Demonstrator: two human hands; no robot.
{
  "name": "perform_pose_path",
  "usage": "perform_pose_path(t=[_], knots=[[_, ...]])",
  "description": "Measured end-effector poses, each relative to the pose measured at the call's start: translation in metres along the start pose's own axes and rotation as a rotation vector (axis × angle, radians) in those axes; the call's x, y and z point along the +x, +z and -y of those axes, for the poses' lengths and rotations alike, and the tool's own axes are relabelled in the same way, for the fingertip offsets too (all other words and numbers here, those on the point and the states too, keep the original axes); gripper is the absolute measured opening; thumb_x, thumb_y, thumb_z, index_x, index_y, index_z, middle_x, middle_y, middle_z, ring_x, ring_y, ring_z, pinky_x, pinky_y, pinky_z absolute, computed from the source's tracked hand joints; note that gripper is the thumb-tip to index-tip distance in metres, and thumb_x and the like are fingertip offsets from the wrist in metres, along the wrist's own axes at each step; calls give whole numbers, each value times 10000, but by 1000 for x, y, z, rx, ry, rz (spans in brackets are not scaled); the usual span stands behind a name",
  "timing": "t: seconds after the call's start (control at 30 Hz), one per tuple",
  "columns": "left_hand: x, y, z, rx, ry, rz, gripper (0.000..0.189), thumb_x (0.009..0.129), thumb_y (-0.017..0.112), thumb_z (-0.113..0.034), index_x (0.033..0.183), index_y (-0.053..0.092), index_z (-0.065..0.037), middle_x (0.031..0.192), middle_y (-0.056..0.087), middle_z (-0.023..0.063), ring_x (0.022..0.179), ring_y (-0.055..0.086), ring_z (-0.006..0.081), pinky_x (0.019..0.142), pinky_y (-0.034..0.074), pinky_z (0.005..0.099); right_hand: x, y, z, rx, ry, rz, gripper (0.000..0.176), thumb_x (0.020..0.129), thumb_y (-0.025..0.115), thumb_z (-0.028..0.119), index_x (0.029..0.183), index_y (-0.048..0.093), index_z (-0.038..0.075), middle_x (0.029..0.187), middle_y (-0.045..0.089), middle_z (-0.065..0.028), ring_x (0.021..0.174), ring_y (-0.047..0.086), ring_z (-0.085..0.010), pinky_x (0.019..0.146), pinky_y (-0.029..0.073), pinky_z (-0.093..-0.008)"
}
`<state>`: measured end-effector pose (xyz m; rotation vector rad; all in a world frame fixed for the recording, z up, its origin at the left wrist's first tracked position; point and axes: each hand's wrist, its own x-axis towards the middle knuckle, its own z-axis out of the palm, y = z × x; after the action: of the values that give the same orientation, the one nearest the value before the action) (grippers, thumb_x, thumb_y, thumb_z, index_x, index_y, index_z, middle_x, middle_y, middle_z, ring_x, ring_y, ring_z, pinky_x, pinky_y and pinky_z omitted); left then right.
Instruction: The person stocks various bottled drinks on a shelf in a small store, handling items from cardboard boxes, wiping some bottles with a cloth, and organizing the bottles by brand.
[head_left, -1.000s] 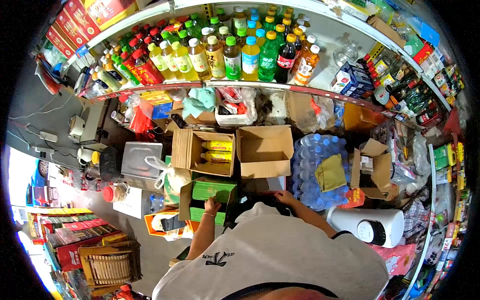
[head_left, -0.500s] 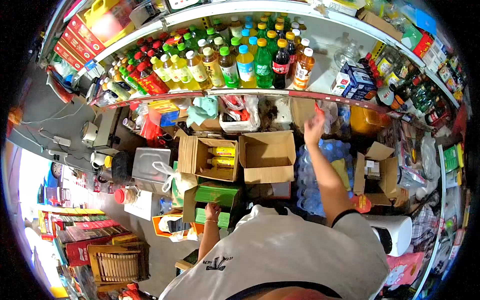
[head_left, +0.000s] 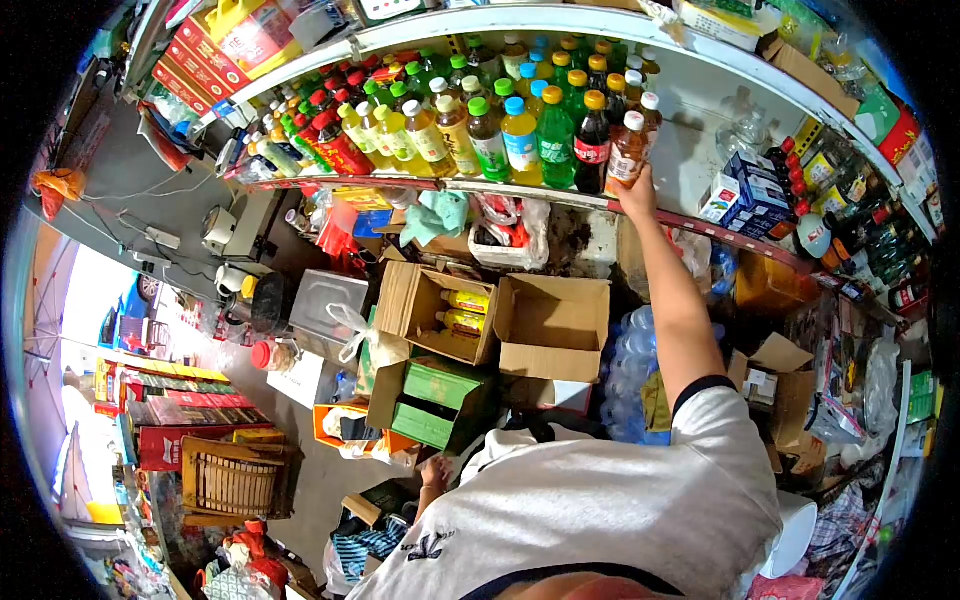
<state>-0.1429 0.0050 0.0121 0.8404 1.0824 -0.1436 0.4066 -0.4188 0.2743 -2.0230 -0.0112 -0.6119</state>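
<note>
My right hand reaches up to the shelf with its fingers closed round the lower part of a white-capped bottle of amber drink. That bottle stands at the right end of the front row, beside a cola bottle with a red label. A similar amber bottle is just behind it. My left hand hangs low by my body, below an opened green carton and apart from it. Its fingers are too small and shaded to make out whether they are open or closed.
Below the shelf stand an open carton with yellow bottles and an open brown carton. Shrink-wrapped water bottles are under my right arm. Blue boxes sit farther right on the shelf.
My right hand has risen from below the shelf edge and closed on the amber drink bottle. My left hand has left the green carton and dropped towards my body. The view has shifted.
</note>
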Motion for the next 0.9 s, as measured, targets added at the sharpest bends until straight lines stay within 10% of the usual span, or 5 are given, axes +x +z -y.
perform_pose_path(t=[0.07,0.33,0.53,0.9], knots=[[4,-5,3,-39,-65,346,191,784,435,-278,792,522,-109,651,512,40,501,493,180,424,399,318,-1,0,4,-86,56,1,590,635,687,215,1074,347,17,1014,512,-180,920,514,-340,774,407,-400],[-11,63,-11,371,-28,-235,318,771,520,-260,955,418,-22,715,535,104,596,568,251,485,402,374,2,-2,-4,-146,-8,-43,732,618,705,277,1159,298,0,1083,431,-213,987,434,-370,827,368,-417],[7,32,8,377,17,-68,311,776,512,-295,928,437,-35,704,558,93,575,572,237,490,404,386,36,-37,79,-246,-638,-286,860,584,720,352,1231,246,42,1186,342,-200,1070,359,-343,900,295,-455],[15,30,25,447,118,-82,291,786,472,-278,1035,491,-126,744,564,108,589,577,229,443,393,345,80,-13,115,-383,-350,15,774,661,590,505,1249,244,141,1176,359,-228,1015,432,-410,811,388,-486]])
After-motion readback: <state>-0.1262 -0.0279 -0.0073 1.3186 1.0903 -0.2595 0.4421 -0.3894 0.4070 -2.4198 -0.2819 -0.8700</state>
